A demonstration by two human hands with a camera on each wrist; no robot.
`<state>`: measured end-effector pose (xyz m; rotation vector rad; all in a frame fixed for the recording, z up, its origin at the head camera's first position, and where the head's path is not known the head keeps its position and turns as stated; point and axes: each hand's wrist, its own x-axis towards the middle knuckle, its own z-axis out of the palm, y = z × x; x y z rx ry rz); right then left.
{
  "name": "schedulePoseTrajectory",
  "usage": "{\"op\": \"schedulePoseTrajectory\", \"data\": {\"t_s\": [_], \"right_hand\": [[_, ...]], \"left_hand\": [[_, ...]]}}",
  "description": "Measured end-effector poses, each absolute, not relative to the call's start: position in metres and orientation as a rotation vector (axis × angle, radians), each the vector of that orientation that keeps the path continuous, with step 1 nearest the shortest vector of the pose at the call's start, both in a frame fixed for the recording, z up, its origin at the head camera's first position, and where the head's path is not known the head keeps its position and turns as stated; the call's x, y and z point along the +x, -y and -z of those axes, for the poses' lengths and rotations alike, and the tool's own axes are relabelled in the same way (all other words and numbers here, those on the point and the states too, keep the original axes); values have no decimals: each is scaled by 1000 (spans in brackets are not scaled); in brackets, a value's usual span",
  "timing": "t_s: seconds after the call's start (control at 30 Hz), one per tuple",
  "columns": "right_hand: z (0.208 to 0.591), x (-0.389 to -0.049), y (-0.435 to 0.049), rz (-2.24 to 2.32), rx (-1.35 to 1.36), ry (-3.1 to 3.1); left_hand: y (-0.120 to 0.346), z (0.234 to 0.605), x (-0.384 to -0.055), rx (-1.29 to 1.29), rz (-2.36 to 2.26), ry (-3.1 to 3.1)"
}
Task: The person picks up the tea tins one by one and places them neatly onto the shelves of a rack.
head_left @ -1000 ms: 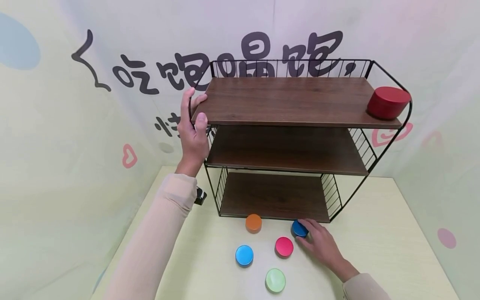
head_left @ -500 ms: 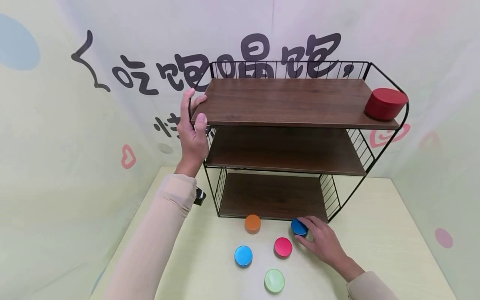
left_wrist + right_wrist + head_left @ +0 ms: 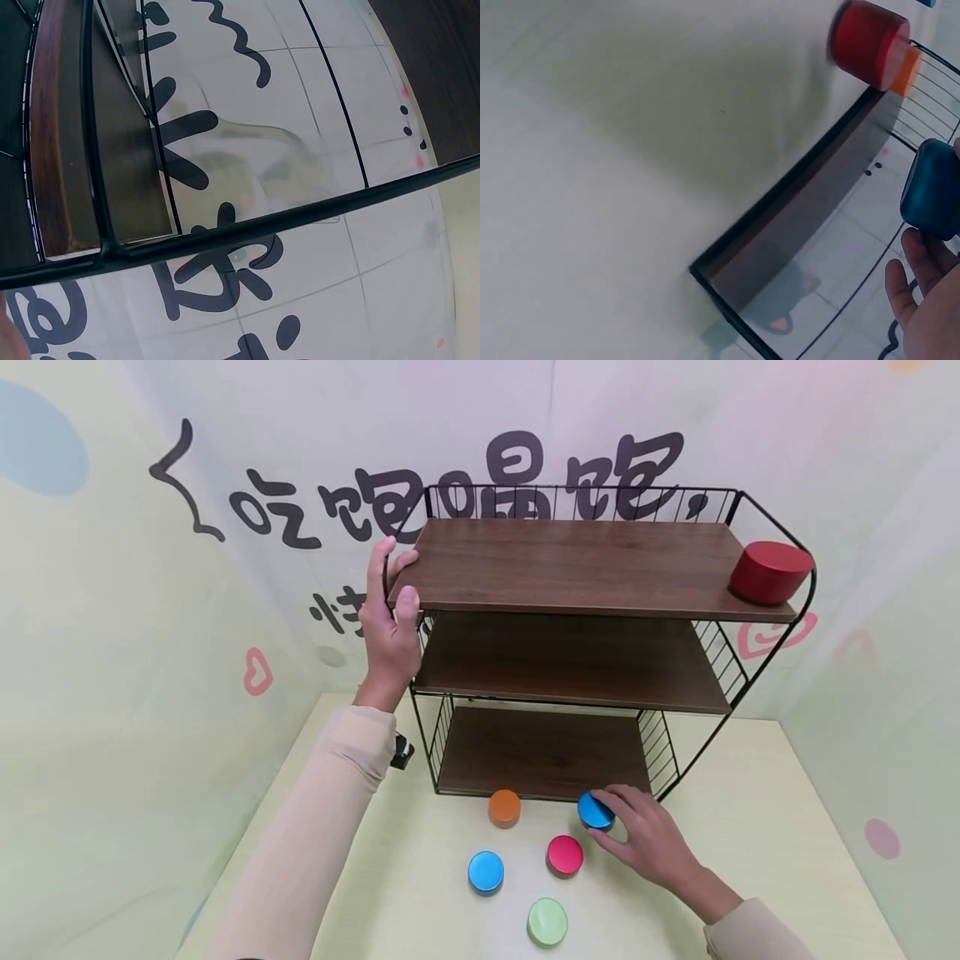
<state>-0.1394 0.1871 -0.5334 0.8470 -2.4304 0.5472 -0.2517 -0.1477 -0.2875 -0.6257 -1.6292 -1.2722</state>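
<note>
A three-tier rack with dark wooden shelves (image 3: 570, 564) and a black wire frame (image 3: 300, 217) stands at the back. My left hand (image 3: 390, 635) grips the upper left side of that rack, thumb at the front and fingers behind the rail. In front of the lowest shelf (image 3: 543, 752), my right hand (image 3: 648, 835) pinches a round blue tin (image 3: 595, 811) between thumb and fingers. The right wrist view shows this blue tin (image 3: 932, 191) at its right edge, with the fingertips against it.
On the table are an orange tin (image 3: 505, 808), a light blue tin (image 3: 486, 872), a pink-red tin (image 3: 565, 856) and a pale green tin (image 3: 547, 922). A larger red tin (image 3: 772, 572) sits on the top shelf's right end. A small black object (image 3: 402, 752) lies left of the rack.
My right hand has moved slightly up and toward the lowest shelf with the blue tin, whose top now looks brighter. My left hand keeps its grip on the rack.
</note>
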Motion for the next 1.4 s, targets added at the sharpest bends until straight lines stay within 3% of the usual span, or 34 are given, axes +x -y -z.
{"op": "schedulePoseTrajectory", "data": {"t_s": [1.4], "right_hand": [[376, -144, -209, -348, 1148, 2235]], "left_hand": [[148, 285, -251, -622, 1252, 1635]]}}
